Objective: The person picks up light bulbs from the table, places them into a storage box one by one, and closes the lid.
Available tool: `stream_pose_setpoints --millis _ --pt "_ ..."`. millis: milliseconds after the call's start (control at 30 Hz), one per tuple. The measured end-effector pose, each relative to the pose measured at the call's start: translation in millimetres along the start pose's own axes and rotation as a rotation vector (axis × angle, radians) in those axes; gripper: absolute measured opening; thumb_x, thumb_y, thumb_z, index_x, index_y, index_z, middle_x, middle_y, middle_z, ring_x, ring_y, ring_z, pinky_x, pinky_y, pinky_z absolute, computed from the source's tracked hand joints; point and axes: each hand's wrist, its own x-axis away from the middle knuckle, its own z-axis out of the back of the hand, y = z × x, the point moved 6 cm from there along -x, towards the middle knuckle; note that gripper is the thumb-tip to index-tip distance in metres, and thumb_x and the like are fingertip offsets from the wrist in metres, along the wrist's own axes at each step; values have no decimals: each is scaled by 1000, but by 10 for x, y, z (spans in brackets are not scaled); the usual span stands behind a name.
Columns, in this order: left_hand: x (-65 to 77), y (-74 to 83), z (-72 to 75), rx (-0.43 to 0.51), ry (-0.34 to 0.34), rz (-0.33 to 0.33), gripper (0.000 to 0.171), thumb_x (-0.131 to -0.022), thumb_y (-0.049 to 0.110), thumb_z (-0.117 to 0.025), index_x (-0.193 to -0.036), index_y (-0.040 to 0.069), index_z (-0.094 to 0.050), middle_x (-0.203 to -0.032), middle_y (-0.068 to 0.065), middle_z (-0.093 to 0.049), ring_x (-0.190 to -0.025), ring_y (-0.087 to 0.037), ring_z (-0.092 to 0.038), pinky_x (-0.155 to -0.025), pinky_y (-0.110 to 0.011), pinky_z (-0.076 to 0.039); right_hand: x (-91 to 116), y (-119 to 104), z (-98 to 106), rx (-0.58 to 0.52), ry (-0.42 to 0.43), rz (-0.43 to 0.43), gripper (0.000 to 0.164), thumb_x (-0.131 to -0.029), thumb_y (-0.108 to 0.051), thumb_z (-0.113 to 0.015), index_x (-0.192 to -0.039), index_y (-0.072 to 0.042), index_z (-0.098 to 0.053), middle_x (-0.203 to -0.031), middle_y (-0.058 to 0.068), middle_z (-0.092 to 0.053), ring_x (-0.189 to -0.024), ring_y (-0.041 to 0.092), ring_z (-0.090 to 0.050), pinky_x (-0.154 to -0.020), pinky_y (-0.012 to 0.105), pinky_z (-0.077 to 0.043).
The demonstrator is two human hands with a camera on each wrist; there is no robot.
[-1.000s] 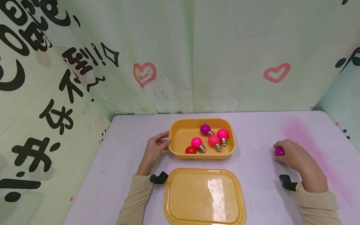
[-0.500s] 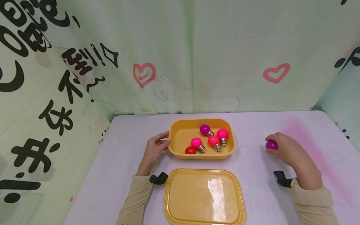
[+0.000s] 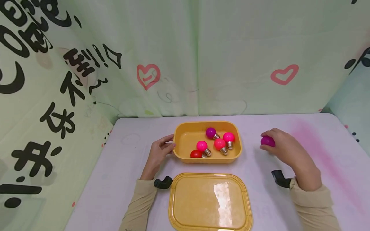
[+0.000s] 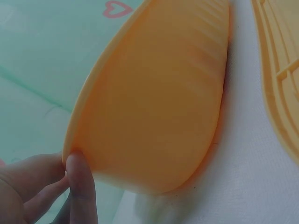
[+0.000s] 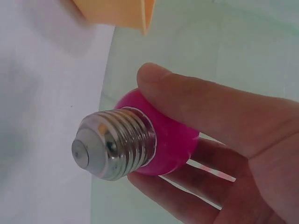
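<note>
Head view shows us, nearest, a shiny yellow plastic lid point(image 3: 199, 202) lying flat on the pale lilac table point(image 3: 271, 211). Beyond its left corner we see the left hand point(image 3: 159, 150) pinching the end of a rounded yellow plastic container point(image 3: 185, 136), thumb against the outer wall. Well to the right, we find the right hand point(image 3: 281, 144) gripping a magenta light bulb point(image 3: 268, 141) by its globe between thumb and fingers, above the table and apart from the container; in the right wrist view we make out its bare metal screw base point(image 5: 117, 142). Inside the container we count five more bulbs: red point(image 3: 196, 154), three pink point(image 3: 201, 146) and, farther back, purple point(image 3: 210, 132). Behind everything we see a pale green cloth point(image 3: 225, 57) bearing two red hearts point(image 3: 147, 78)
</note>
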Motion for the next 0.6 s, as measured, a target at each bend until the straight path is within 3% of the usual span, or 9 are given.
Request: stream_pose_setpoints --millis 400,600 --pt "10 12 0 4 -4 -9 43 -92 6 -70 -134 3 -61 -132 -21 -59 -97 -17 -65 -73 -24 -59 -99 -374 34 -52 11 42 47 -85 -19 -78 -121 7 -62 -112 25 -60 -94 38 -60 -76 51 -59" --pt "7 14 -9 12 -10 -14 44 -92 6 -70 -134 2 -60 -132 -21 -59 -102 -25 -65 -72 -22 -59 -155 -549 6 -56 18 86 46 -86 -20 -78 -121 6 -63 -112 23 -62 -95 36 -60 -77 49 -59"
